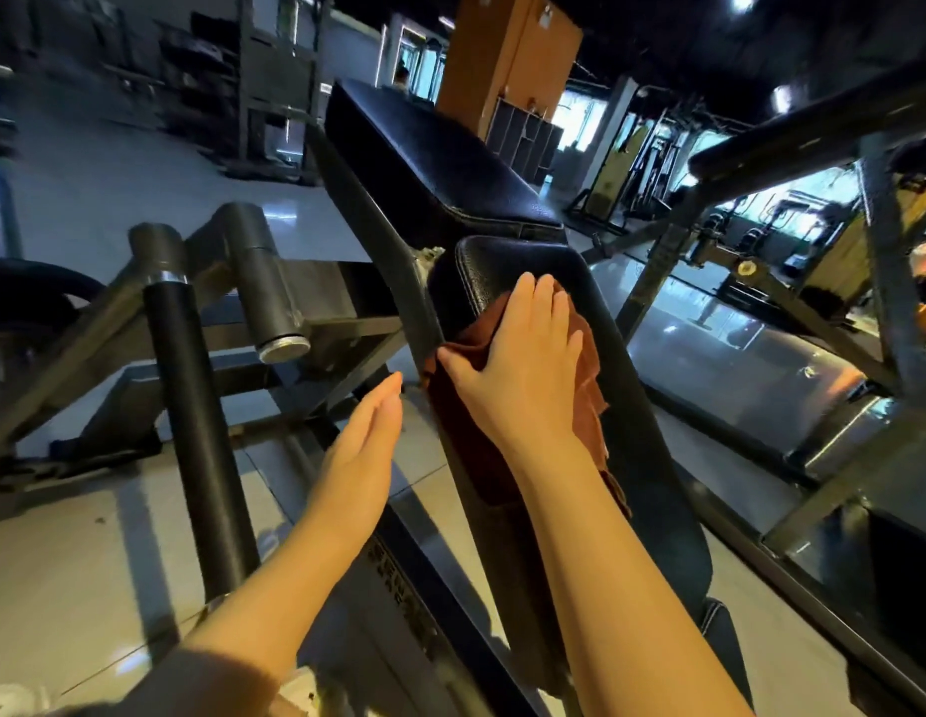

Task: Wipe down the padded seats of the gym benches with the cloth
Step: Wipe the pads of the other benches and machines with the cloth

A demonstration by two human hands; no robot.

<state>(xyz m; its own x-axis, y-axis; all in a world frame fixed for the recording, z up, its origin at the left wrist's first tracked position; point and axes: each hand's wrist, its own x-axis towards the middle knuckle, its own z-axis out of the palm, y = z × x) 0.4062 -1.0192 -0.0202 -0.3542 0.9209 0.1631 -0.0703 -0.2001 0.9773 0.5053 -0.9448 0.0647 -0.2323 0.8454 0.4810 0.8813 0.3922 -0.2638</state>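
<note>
Rust-brown cloth (587,401) mostly hidden beneath right hand (523,370)

The near seat pad (621,354) and the back pad (440,163) are black grained leather-like vinyl with a dull sheen and stitched edges. The rust-brown cloth (587,375) looks soft, matt and frayed. The bench frame (378,225) is dark painted metal; the floor tiles (88,535) are glossy.

Cloth (587,401): rust-brown, plain. Padded seat (652,458) beneath it: black, pebbled grain, pale stitching at the rim. Back pad (430,163) beyond the seat: black, same grain. Pillar (507,59) behind the seat: orange. Floor (88,535): pale grey glossy tiles.
</note>
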